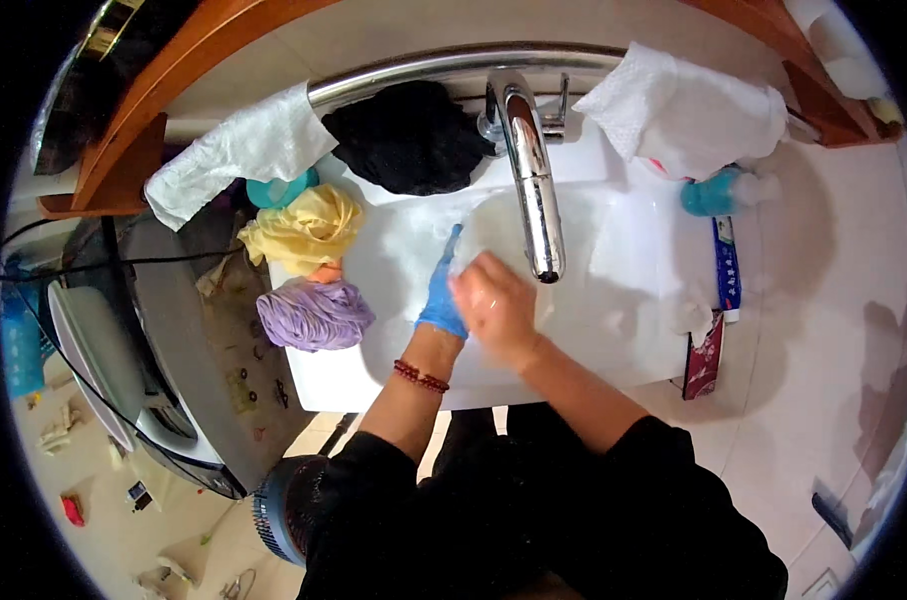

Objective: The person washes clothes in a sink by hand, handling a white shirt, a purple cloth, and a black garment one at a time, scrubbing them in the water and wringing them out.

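Observation:
My left hand point(444, 300) is inside a wet blue covering, a glove or a thin cloth piece, over the white washbasin point(333, 381). Its wrist bears a dark red bead bracelet point(421, 376). Beside it, touching the blue covering, my bare right hand point(496, 309) is wet, slightly blurred and has curled fingers; whether it grips anything is hidden. Cloudy water point(596, 300) lies in the basin under the chrome faucet point(537, 199). On the left rim rest a bunched yellow cloth point(307, 229) and a folded purple cloth point(316, 315); a black cloth point(412, 139) lies behind the basin bowl.
A metal rail point(453, 61) carries white cloths at the left point(243, 154) and right point(678, 112). A turquoise bottle point(708, 193), a toothpaste tube point(726, 262) and a dark red packet point(703, 360) are right of the basin. A fan point(282, 510) stands low at the left.

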The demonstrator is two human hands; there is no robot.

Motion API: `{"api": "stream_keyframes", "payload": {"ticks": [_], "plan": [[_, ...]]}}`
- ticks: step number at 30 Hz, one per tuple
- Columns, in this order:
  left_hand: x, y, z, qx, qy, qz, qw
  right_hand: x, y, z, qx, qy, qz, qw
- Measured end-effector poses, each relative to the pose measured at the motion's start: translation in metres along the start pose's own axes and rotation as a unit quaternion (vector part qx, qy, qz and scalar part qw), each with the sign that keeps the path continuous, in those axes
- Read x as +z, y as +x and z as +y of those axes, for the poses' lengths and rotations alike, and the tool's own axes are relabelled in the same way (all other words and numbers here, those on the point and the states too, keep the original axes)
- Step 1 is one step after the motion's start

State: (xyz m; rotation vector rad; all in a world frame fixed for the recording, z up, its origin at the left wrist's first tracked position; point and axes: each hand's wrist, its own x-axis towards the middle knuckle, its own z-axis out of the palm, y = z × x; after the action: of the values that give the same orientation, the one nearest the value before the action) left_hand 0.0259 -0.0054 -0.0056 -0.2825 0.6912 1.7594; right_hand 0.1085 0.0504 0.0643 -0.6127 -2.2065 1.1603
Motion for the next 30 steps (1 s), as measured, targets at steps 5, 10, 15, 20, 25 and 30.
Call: {"api": "stream_keyframes", "payload": {"ticks": [5,10,15,20,25,30], "plan": [[0.044,-0.01,-0.005,0.053,0.194,0.194,0.96,-0.01,0.01,0.124,0.28,-0.037,0.014,0.959],[-0.055,-0.022,0.026,0.234,0.649,0.228,0.687,-0.038,-0.001,0.122,0.227,-0.191,-0.01,0.955],[-0.093,0.0,0.023,0.108,0.856,0.159,0.481,-0.022,-0.008,0.148,0.034,-0.111,-0.16,0.98],[-0.024,0.01,0.024,-0.008,0.132,0.139,0.981,0.017,-0.007,0.173,0.23,-0.062,-0.069,0.969],[0.021,-0.01,0.032,-0.049,-0.057,0.044,0.996,-0.017,-0.011,-0.031,-0.005,-0.081,-0.069,0.994],[0.049,-0.026,0.001,0.147,0.324,0.114,0.928,-0.007,-0.004,0.007,0.005,0.016,0.014,1.0]]}}
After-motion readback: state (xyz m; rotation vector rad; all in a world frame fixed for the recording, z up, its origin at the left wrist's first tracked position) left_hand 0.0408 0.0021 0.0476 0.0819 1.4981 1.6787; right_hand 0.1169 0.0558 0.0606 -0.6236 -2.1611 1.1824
